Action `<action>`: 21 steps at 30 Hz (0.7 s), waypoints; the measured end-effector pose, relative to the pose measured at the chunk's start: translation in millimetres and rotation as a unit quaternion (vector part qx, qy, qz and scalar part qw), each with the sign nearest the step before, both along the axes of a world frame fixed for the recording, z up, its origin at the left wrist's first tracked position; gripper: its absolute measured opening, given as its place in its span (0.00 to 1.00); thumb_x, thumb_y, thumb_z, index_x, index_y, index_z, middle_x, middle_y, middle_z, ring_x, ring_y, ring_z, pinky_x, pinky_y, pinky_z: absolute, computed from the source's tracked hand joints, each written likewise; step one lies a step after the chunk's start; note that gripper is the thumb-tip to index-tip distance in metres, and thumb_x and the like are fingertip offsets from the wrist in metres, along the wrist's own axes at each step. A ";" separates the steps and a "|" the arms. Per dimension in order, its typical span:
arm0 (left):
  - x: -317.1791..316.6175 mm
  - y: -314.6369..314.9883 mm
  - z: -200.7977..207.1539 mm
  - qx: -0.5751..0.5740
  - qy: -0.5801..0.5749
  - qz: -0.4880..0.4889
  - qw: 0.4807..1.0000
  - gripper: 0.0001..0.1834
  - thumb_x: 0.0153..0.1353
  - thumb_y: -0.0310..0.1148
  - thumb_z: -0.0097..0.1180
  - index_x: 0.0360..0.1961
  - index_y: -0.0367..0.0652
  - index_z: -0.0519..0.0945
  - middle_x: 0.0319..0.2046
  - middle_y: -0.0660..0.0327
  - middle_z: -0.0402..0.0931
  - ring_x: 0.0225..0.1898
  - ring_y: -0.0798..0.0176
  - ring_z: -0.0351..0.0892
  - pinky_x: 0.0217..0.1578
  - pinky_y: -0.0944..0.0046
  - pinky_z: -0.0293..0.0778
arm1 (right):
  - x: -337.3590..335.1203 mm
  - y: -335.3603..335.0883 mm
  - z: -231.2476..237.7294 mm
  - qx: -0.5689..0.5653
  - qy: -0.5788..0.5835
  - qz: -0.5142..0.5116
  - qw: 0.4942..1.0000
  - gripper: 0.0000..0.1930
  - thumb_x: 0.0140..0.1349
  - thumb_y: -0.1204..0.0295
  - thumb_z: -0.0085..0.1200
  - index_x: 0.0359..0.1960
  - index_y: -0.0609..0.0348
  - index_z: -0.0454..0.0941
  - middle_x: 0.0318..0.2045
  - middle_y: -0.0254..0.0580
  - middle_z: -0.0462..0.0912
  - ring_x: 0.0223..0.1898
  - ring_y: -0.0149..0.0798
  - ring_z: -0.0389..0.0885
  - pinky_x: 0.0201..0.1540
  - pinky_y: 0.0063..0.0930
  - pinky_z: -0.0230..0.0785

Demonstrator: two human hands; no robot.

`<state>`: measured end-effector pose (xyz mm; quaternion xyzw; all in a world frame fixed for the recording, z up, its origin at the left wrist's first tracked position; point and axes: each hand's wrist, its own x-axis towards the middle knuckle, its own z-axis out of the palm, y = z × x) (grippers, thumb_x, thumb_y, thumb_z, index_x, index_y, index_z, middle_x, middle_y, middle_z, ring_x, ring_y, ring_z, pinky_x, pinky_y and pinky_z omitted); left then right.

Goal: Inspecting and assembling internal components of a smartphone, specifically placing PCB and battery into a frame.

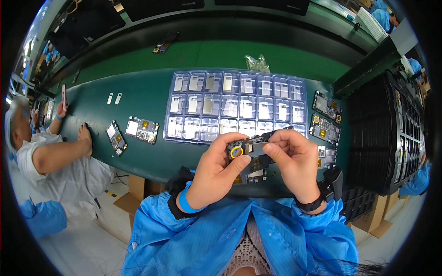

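Observation:
Close in front of me, both hands hold up a dark circuit board (234, 146) with a yellow ring near its left end. My left hand (214, 168) is closed around the board's left end, thumb in front. A small grey metal shield plate (256, 149) lies against the board, and my right hand (292, 158) pinches it between thumb and fingers at the right end. Fingers partly hide where plate and board meet. Below the hands, another circuit board (256, 176) rests at the table's near edge. Just beyond them is a clear plastic tray (168, 115) with metal shield plates in its compartments.
Several circuit boards (325, 129) lie right of the tray, two more boards (142, 129) to its left. Two small plates (118, 98) lie farther left on the green table (92, 99). Stacked black trays (377, 133) stand at the right. A co-worker's arm (64, 154) rests at the left.

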<state>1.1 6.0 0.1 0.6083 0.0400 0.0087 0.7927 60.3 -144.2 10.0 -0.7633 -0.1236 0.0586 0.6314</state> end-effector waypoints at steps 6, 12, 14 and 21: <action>0.3 1.4 1.1 0.003 0.002 -0.012 1.000 0.19 0.58 0.22 0.49 0.50 0.36 0.62 0.36 0.62 0.71 0.34 0.76 0.70 0.33 0.76 0.69 | -0.4 -0.1 0.7 0.026 0.037 -0.004 0.999 0.05 0.50 0.79 0.57 0.28 0.65 0.75 0.19 0.34 0.78 0.22 0.22 0.74 0.26 0.15 0.67; -0.2 3.5 0.7 -0.029 0.037 -0.037 0.998 0.20 0.57 0.20 0.48 0.51 0.37 0.61 0.42 0.59 0.69 0.43 0.71 0.69 0.44 0.70 0.68 | 1.8 -2.6 6.6 0.060 0.099 0.016 0.993 0.05 0.51 0.80 0.56 0.29 0.66 0.74 0.21 0.31 0.76 0.23 0.20 0.71 0.26 0.13 0.65; -0.2 2.9 0.7 -0.032 0.033 -0.037 0.998 0.20 0.57 0.20 0.48 0.51 0.37 0.61 0.42 0.59 0.69 0.43 0.71 0.69 0.44 0.71 0.68 | 1.4 -2.8 7.2 0.059 0.103 0.016 0.993 0.05 0.51 0.80 0.56 0.29 0.66 0.74 0.21 0.31 0.76 0.23 0.19 0.71 0.26 0.12 0.64; 0.7 2.5 1.8 -0.026 0.036 -0.044 0.998 0.20 0.58 0.22 0.48 0.51 0.37 0.62 0.41 0.60 0.69 0.42 0.72 0.68 0.43 0.71 0.67 | 1.9 -6.2 7.9 0.079 0.116 0.023 0.990 0.05 0.52 0.80 0.56 0.30 0.66 0.73 0.22 0.30 0.76 0.24 0.19 0.71 0.27 0.12 0.64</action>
